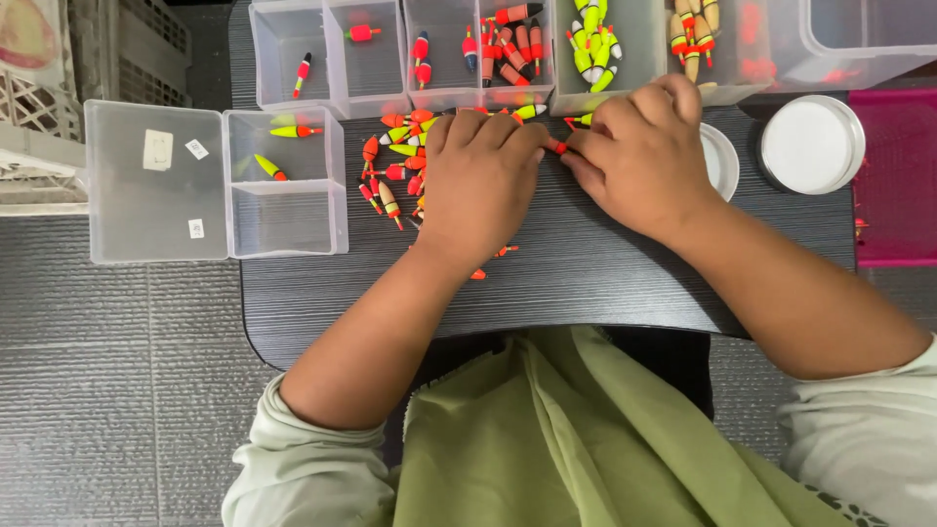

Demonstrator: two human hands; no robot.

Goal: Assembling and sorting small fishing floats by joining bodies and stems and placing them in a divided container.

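My left hand (pixel 480 181) and my right hand (pixel 644 156) meet over a small dark table (pixel 586 273), fingertips together on a small red fishing float (pixel 557 146). A loose pile of red, orange and yellow-green floats (pixel 395 161) lies just left of my left hand, partly hidden under it. Two more orange floats (pixel 493 262) peek out beside my left wrist. Clear plastic compartment boxes (pixel 390 54) along the table's far edge hold sorted floats.
A clear box (pixel 285 181) with two yellow-green floats stands at the left, its open lid (pixel 156 181) hanging past the table's edge. Two round white lids (pixel 810 144) lie to the right, by a pink tray (pixel 898 176). White crates (pixel 39 117) stand on the grey floor.
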